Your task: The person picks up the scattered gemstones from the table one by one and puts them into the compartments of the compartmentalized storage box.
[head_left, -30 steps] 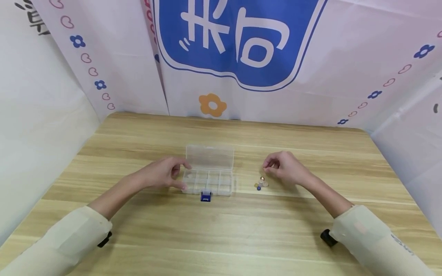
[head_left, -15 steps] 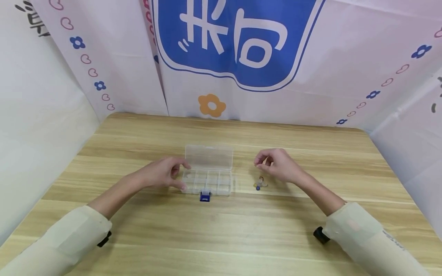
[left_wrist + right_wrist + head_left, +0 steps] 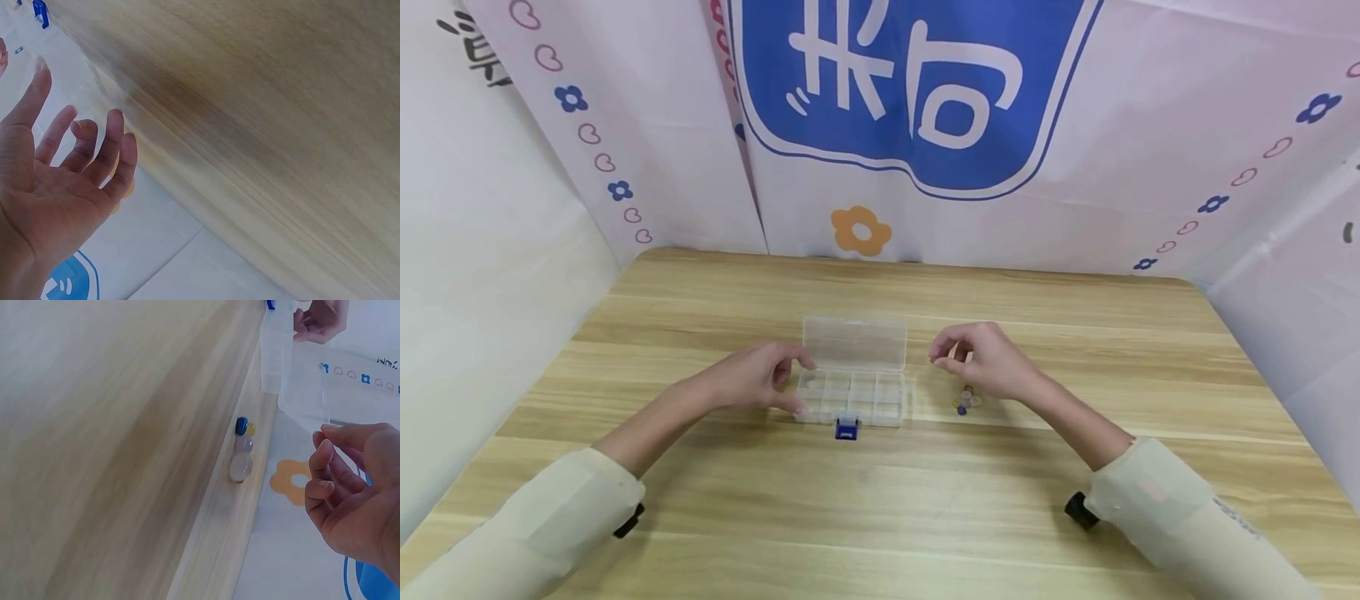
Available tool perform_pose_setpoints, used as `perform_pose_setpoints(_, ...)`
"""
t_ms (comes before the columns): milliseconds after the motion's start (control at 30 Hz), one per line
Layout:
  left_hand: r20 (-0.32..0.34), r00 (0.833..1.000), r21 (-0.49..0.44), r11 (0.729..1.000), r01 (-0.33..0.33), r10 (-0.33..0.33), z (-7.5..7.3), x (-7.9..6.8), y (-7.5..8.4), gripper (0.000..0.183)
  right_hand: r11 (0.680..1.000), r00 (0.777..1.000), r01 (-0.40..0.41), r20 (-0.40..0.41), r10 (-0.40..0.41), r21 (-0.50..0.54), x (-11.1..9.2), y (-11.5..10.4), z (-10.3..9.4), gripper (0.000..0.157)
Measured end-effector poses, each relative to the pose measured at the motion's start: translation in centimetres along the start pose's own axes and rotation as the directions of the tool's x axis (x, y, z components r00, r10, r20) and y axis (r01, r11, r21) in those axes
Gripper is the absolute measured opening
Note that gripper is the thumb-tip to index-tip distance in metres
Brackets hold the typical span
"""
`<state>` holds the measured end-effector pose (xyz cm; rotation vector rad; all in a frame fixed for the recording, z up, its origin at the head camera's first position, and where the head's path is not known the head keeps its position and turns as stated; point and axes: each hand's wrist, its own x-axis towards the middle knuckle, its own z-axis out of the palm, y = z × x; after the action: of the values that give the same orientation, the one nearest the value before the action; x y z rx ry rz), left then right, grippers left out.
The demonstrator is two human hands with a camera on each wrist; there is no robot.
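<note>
A clear plastic compartment box (image 3: 851, 414) with a blue latch (image 3: 847, 429) lies on the table, its lid (image 3: 854, 343) raised at the back. My left hand (image 3: 758, 377) holds the box's left end, index finger at the back corner and thumb at the front. Something whitish lies in the back left compartment. Right of the box, my right hand (image 3: 977, 357) hovers with thumb and index fingertips pinched on a tiny bead, mostly hidden by the fingers. Below it lies a small cluster of beads: blue (image 3: 242, 425), yellow (image 3: 251, 429), whitish (image 3: 240, 467), and a reddish-brown one (image 3: 967, 389).
The wood-grain table (image 3: 880, 508) reaches to a white printed cloth (image 3: 685, 167) at the back, which has a blue emblem and an orange flower (image 3: 861, 231). White cloth also hangs at both sides. Black wrist straps (image 3: 1081, 510) show under the sleeves.
My right hand has moved left, from above the bead cluster toward the box, fingertips still pinched. The left hand and the box have stayed in place.
</note>
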<state>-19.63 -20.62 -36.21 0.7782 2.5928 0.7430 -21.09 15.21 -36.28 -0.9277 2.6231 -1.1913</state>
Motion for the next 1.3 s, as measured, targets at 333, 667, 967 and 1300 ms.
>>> perform_pose_setpoints(333, -0.004, 1.000, -0.005, 1.000, -0.007, 0.007, 0.1, 0.0, -0.2, 0.060, 0.998, 0.999, 0.047, 0.024, -0.048, 0.038, 0.9, -1.3, 1.4, 0.005)
perform_pose_setpoints(667, -0.002, 1.000, -0.009, 1.000, -0.002, 0.002, 0.2, -0.1, -0.2, 0.060, 0.996, 0.995, 0.084, 0.060, -0.084, 0.011, 2.0, -2.0, 2.7, 0.003)
perform_pose_setpoints(967, 0.001, 1.000, -0.013, 1.000, -0.002, 0.002, 0.1, -0.3, -0.2, 0.060, 0.993, 0.989, 0.120, 0.093, -0.119, -0.012, 2.5, -3.1, 3.7, 0.005)
perform_pose_setpoints(1300, -0.011, 1.000, 0.011, 1.000, -0.015, 0.016, 0.1, -0.2, -0.2, 0.059, 0.992, 0.984, 0.129, 0.124, -0.128, -0.001, 3.3, -3.9, 4.9, 0.004)
